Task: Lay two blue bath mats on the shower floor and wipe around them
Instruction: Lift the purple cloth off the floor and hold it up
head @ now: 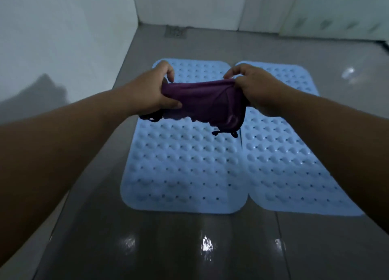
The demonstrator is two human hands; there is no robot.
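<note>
Both mats down, side by side on the grey floor (189, 248). Left mat (185, 164) and right mat (294, 164) run lengthwise away from the person; inner edges touching or nearly so along the middle, splaying a little at the near corners. Bumps and small holes face up. Both look flat, no curled corner visible

Cloth (202, 103), purple, held in the air above the far half of the mats, not touching them. Left hand (155, 92) grips its left end, thumb over the front, fingers curled behind. Right hand (254, 88) pinches the top right edge, fingers bent over the fabric. Cloth bunched between them, dark ties or frayed bits dangling from the lower hem

Reading: laying looks finished, wiping not yet begun. This seems to be the cloth being readied, spread or folded into a pad

How to do it well, my judgement:
- fold to a flat pad, tuck the loose ties inside so they don't drag or snag on a mat edge
- floor shines near the person, possibly wet; expect slip underfoot
- work the border in one circuit, starting at the far side by the drain (175, 31) and backing out, so wiped floor isn't stepped on
- keep strokes parallel to the mat edges; pushing into an edge may lift or shift a mat
- narrow strip between left mat and wall (63, 37) needs a fingertip pass
</note>
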